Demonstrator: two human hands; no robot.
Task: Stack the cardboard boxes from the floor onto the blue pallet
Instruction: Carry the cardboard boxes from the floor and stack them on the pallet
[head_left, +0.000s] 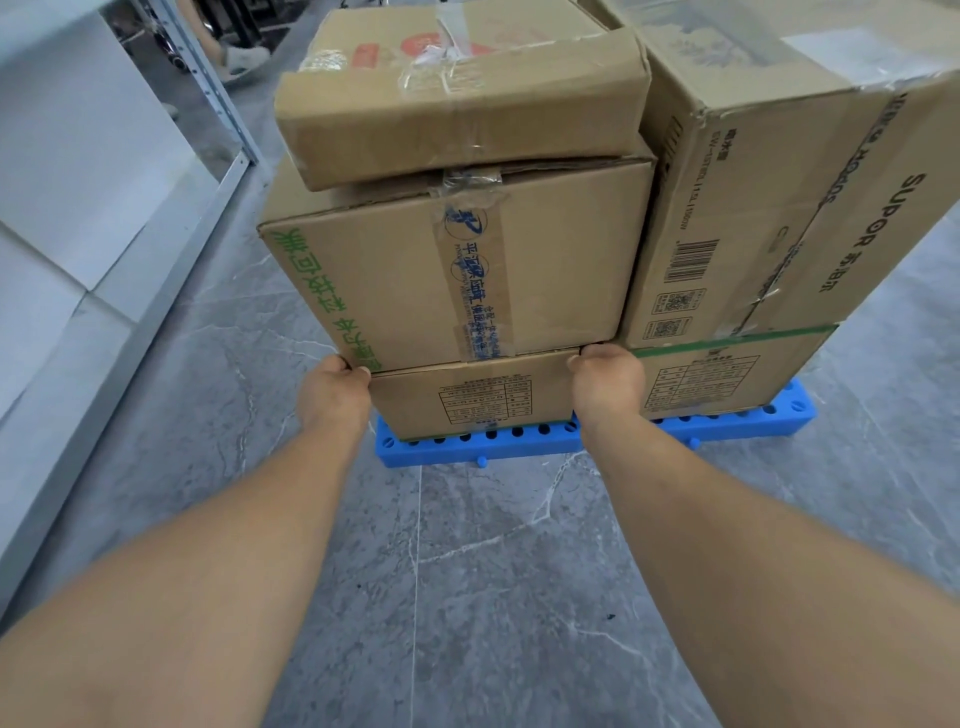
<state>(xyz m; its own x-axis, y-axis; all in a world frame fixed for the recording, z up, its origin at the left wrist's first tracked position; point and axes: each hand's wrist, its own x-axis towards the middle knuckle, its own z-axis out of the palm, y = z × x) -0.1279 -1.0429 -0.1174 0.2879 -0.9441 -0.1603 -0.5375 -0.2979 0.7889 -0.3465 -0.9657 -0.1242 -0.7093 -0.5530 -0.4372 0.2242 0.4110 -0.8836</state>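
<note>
Both hands, left hand (332, 387) and right hand (605, 376), curl under the taped box (447, 270), second in the stack at the blue pallet (467, 447)'s left end. The SUPOR box (779, 171) presses against its right side; a metal shelf frame (156, 291) stands left on the grey floor (467, 571).

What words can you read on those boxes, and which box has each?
"SUPOR": tall right box, printed sideways.
Green Chinese characters: middle box, left edge, upside down, not legible.
Blue logo and characters: tape on the middle box, blurred.
Barcode, QR codes: tall right box, too small.
Printed tables: both bottom boxes, unreadable.
</note>
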